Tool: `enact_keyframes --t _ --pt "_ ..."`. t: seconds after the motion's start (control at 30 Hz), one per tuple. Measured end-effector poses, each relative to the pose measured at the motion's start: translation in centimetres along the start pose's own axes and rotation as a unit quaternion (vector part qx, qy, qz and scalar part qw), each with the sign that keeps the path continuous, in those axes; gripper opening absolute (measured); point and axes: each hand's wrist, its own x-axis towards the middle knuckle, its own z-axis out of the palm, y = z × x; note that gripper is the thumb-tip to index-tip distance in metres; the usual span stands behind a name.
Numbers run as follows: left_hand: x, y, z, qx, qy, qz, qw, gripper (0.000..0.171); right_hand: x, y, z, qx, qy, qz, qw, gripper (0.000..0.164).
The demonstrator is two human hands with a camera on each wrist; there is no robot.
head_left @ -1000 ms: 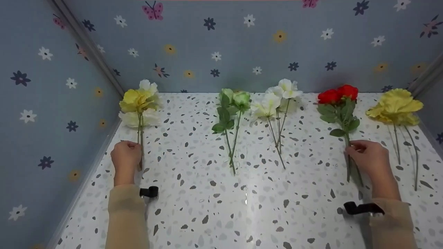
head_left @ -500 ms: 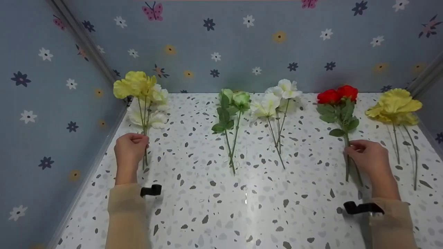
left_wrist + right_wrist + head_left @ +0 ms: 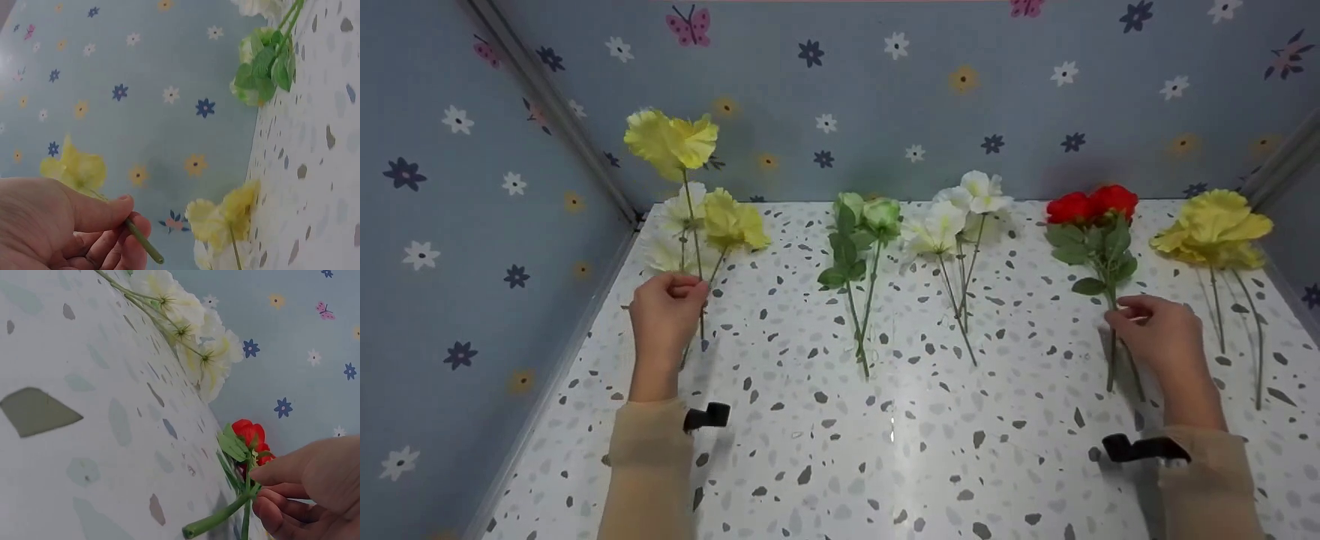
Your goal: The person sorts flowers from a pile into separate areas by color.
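Thumb and fingers of my left hand (image 3: 667, 311) pinch the stem of a yellow flower (image 3: 671, 142), whose bloom is raised against the back wall. In the left wrist view the stem end (image 3: 145, 242) pokes out past the fingertips. Just right of it, a second yellow flower (image 3: 733, 221) leans over the table beside white flowers (image 3: 666, 247), partly behind the hand. My right hand (image 3: 1162, 330) pinches a stem of the red roses (image 3: 1091, 205) between thumb and fingers. Their blooms lie by the back wall, with green leaves (image 3: 1099, 247) below them.
Green roses (image 3: 881, 217) lie at mid-table, with white flowers (image 3: 945, 225) to their right. At the far right lie large yellow flowers (image 3: 1215, 229). Patterned blue walls (image 3: 870, 97) bound the speckled white table (image 3: 810, 450) at the back and both sides.
My left hand has risen and moved right, lifting one yellow flower away from the bunch. The other yellow flower has shifted right. My right hand stays at the red roses.
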Motion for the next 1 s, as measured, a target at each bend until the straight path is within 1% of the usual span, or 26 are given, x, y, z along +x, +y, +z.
enact_keyframes --t 0.07,0.13,0.17,0.23,0.27,0.33,0.43,0.5,0.6,0.7,0.77,0.9,1.0 --pt "-0.6 1.1 1.0 -0.036 0.000 0.033 0.9988 0.016 -0.3 -0.8 -0.2 0.012 0.016 -0.010 1.000 0.050" --pt "-1.3 2.3 2.3 -0.084 -0.004 0.066 0.9942 0.013 -0.6 -2.0 -0.1 0.035 0.025 -0.018 0.999 0.052" --pt "-1.7 2.9 3.0 -0.111 -0.011 0.083 0.9903 0.011 -0.7 -2.8 0.1 0.055 0.026 -0.020 0.998 0.052" --pt "-2.7 3.9 4.5 -0.162 -0.027 0.113 0.9799 0.010 -1.1 -4.5 0.7 0.103 0.027 -0.027 0.994 0.052" --pt "-3.3 4.4 5.3 -0.187 -0.038 0.125 0.9736 0.010 -1.3 -5.5 1.1 0.134 0.022 -0.032 0.990 0.051" --pt "-4.6 5.3 6.9 -0.228 -0.066 0.144 0.9608 0.011 -1.8 -7.5 2.1 0.198 0.014 -0.046 0.979 0.047" --pt "-6.8 6.2 9.3 -0.265 -0.111 0.165 0.9434 0.012 -2.7 -10.2 4.0 0.280 -0.006 -0.092 0.956 0.040" --pt "-8.3 6.7 10.7 -0.272 -0.141 0.173 0.9361 0.013 -3.6 -11.8 5.2 0.319 -0.026 -0.120 0.940 0.037" --pt "-10.5 7.1 12.6 -0.267 -0.183 0.177 0.9294 0.012 -4.9 -13.9 7.0 0.362 -0.064 -0.146 0.918 0.035" --pt "-12.3 7.5 13.9 -0.258 -0.221 0.182 0.9227 0.011 -6.1 -15.4 8.5 0.393 -0.093 -0.158 0.901 0.033" --pt "-13.3 7.7 14.5 -0.254 -0.242 0.190 0.9171 0.010 -6.9 -16.1 9.2 0.405 -0.105 -0.170 0.892 0.032" --pt "-14.6 7.8 15.2 -0.245 -0.270 0.208 0.9076 0.008 -7.9 -16.8 10.1 0.406 -0.098 -0.201 0.886 0.028" --pt "-15.1 7.8 15.4 -0.243 -0.281 0.218 0.9023 0.007 -8.2 -17.1 10.4 0.397 -0.078 -0.222 0.887 0.021"
